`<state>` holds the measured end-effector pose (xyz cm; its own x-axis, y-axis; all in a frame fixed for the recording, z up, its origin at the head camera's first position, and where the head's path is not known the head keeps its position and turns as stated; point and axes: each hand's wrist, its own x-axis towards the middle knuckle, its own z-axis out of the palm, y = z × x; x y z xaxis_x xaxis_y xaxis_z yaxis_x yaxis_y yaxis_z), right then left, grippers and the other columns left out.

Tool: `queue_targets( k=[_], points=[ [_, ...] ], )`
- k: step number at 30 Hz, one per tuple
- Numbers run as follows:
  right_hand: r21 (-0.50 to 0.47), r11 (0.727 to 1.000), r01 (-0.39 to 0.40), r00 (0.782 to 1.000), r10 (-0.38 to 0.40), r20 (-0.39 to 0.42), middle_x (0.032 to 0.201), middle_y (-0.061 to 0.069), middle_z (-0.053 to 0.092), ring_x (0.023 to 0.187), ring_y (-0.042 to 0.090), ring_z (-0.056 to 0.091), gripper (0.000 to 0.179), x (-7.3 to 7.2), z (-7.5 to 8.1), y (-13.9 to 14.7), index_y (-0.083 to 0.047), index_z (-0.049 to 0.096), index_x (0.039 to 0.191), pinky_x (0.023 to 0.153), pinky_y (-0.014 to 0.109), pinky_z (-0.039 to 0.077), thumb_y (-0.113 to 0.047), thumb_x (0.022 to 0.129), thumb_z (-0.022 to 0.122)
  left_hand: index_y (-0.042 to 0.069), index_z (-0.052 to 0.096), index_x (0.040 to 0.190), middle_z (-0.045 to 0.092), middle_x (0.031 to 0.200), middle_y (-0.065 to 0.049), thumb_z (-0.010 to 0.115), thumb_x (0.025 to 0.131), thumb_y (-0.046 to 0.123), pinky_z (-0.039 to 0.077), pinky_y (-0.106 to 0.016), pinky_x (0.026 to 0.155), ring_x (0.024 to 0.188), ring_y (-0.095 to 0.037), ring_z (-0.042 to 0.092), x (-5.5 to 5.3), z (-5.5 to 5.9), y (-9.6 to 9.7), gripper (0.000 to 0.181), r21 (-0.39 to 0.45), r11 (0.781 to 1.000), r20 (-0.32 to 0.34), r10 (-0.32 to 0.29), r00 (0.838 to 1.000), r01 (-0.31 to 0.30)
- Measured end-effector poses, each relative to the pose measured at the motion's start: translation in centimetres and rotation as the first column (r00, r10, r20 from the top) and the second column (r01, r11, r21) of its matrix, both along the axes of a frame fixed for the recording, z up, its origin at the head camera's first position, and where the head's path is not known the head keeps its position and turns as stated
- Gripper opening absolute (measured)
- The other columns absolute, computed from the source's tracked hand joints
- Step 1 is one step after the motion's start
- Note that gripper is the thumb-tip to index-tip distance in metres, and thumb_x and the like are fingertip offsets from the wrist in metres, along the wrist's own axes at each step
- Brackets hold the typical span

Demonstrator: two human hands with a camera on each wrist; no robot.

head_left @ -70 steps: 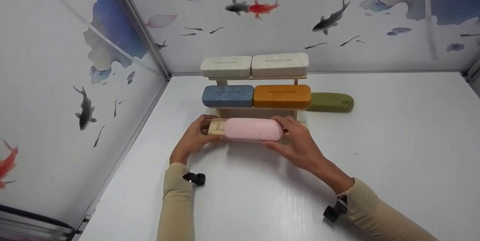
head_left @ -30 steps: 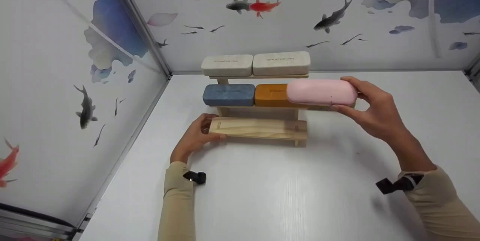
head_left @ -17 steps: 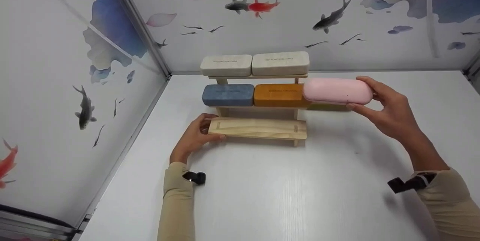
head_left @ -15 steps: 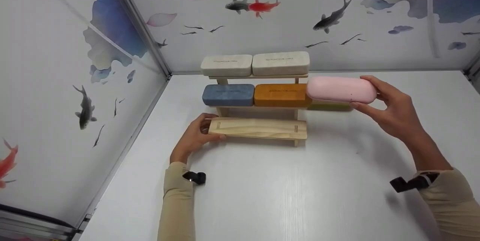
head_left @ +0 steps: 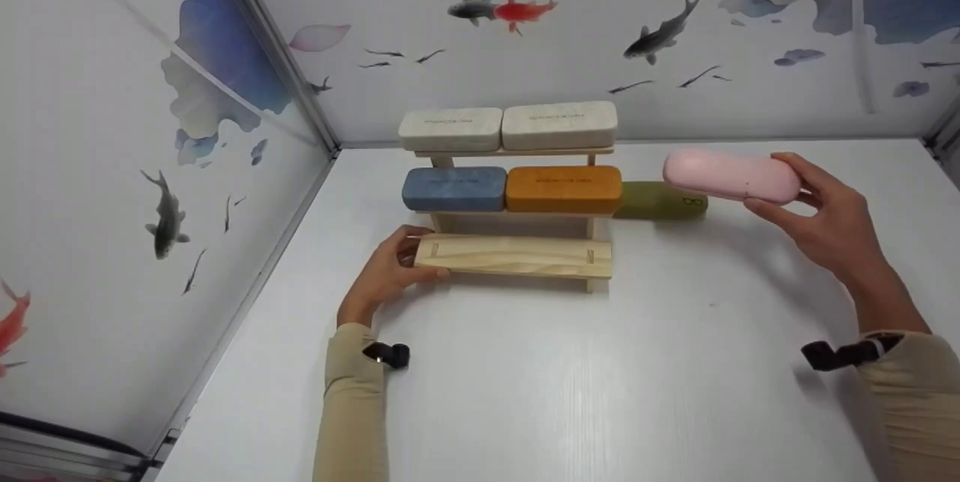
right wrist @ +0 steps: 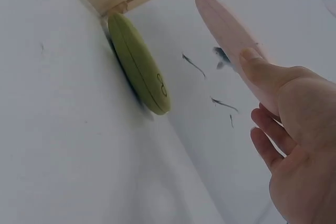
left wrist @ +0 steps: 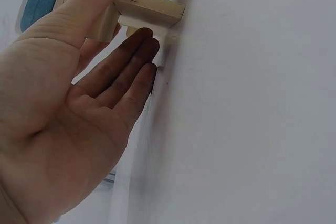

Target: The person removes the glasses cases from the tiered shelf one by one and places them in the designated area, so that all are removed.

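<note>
A: What does the head view show?
B: A three-tier rack of pale, grained wood (head_left: 517,255), and to its right a smooth, round-ended pink oblong case (head_left: 731,176), held raised. A blocky blue case (head_left: 454,188) and a blocky orange case (head_left: 564,188) fill the rack's middle tier; an olive-green oblong case (head_left: 660,201) lies at its right side.
A: How does the pink one lie?
B: Long axis sideways, free end toward the rack and slightly higher in view.
A: The hands?
B: Well apart. The right hand (head_left: 832,227) pinches the case's far end; the left hand (head_left: 391,264) grips the left end of the rack's lowest board, thumb at the front edge.
A: And the left wrist view?
B: Thumb against the rack's board, three fingers reaching loosely below.
A: The right?
B: The pink case slants up and left from the thumb, apart from the olive-green one.
</note>
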<state>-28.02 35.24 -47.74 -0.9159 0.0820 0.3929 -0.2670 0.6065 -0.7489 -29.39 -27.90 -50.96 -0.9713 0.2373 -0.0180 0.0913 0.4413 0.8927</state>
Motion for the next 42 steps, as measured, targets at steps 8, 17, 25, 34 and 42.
queue_targets(
  k=[8,17,25,34,42],
  points=[
    [0.026,0.999,0.028,0.995,-0.031,0.096,0.161,0.012,0.057,0.121,-0.017,0.047,0.076,-0.2,-1.8,1.6,-0.029,0.053,0.161,0.093,-0.002,0.039,-0.033,0.094,0.088,0.02,0.058,0.146,0.068,0.144,-0.012,0.099,0.081,0.03,0.051,-0.048,0.113,0.13,-0.029,0.067,0.1,0.0,0.0,0.078,0.006,1.0,-0.001,-0.003,1.0,0.003],
    [0.046,0.997,0.066,0.981,-0.073,0.182,0.163,0.01,0.055,0.115,-0.014,0.046,0.078,0.0,-3.0,3.6,-0.03,0.05,0.163,0.088,-0.001,0.039,-0.045,0.094,0.085,0.02,0.058,0.146,0.068,0.145,-0.012,0.1,0.079,0.034,0.049,-0.051,0.117,0.133,-0.03,0.065,0.0,-0.1,-0.1,0.08,-0.013,1.0,-0.007,-0.001,1.0,0.001],
    [0.083,0.993,0.083,0.976,-0.097,0.193,0.161,0.02,0.054,0.121,-0.017,0.042,0.08,0.2,-4.2,5.3,-0.024,0.046,0.166,0.09,-0.006,0.036,-0.046,0.097,0.081,0.02,0.058,0.146,0.068,0.145,-0.012,0.1,0.078,0.035,0.05,-0.052,0.117,0.133,-0.03,0.066,0.0,0.1,0.0,0.081,-0.021,1.0,-0.015,-0.002,1.0,0.001],
    [0.158,0.983,0.088,0.952,-0.13,0.278,0.163,0.025,0.05,0.112,-0.008,0.042,0.088,0.5,-4.9,6.5,-0.024,0.04,0.168,0.081,-0.001,0.034,-0.059,0.096,0.077,0.021,0.059,0.146,0.069,0.144,-0.012,0.1,0.079,0.035,0.05,-0.051,0.116,0.132,-0.029,0.066,0.0,-0.1,-0.2,0.08,-0.014,1.0,-0.023,-0.001,1.0,0.0],
    [0.194,0.979,0.063,0.939,-0.124,0.321,0.16,0.03,0.049,0.128,0.031,0.051,0.095,0.4,-5.0,6.7,-0.012,0.037,0.169,0.095,0.023,0.042,-0.062,0.097,0.074,0.02,0.058,0.146,0.068,0.145,-0.012,0.1,0.079,0.033,0.05,-0.052,0.116,0.133,-0.03,0.066,0.0,0.0,-0.1,0.08,-0.01,1.0,-0.012,-0.007,1.0,0.007]
  ],
)
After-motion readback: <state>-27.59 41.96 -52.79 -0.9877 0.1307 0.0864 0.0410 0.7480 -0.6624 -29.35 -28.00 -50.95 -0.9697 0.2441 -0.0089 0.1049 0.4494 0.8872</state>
